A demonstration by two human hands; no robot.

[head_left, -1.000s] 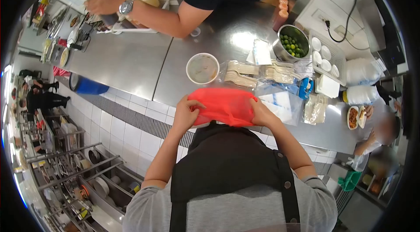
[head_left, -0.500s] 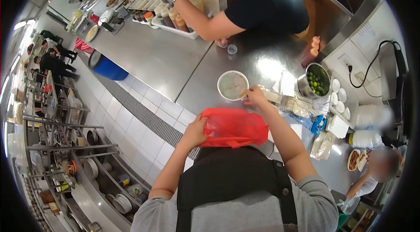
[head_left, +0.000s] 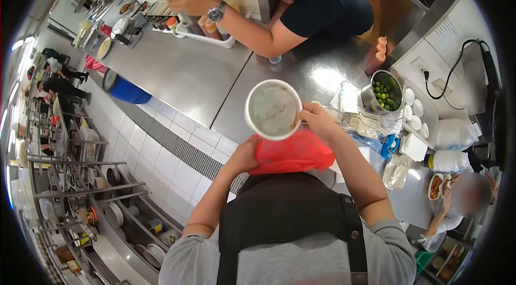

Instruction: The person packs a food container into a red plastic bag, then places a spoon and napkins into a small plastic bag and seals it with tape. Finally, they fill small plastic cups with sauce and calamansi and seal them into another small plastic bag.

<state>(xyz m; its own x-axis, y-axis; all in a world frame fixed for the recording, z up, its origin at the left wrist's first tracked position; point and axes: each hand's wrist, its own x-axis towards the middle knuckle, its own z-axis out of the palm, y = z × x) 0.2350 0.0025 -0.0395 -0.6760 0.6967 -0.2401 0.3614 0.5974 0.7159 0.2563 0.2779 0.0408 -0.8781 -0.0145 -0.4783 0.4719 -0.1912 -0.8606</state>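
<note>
My right hand (head_left: 318, 118) grips the right side of a white round takeout bowl (head_left: 273, 109) with a clear lid, fogged from inside. The bowl is raised over the front of the steel counter (head_left: 231, 118), above a red plastic bag (head_left: 294, 154). With its fingers closed on the bag's left edge, my left hand (head_left: 244, 154) keeps it in front of my apron. The bowl's near rim overlaps the bag's far edge in this view.
Across the counter a person (head_left: 322, 11) reaches toward sauce bottles (head_left: 207, 28) in a white tray. On the right stand a steel pot of green limes (head_left: 383, 91), wrapped utensils (head_left: 365, 124) and white lids (head_left: 413, 109). Another person (head_left: 446, 215) holds food beside a bowl (head_left: 435, 186).
My right hand has lifted the bowl off the counter and drawn it nearer, over the red bag. The person across has moved a forearm left, and a small clear cup is now partly hidden.
</note>
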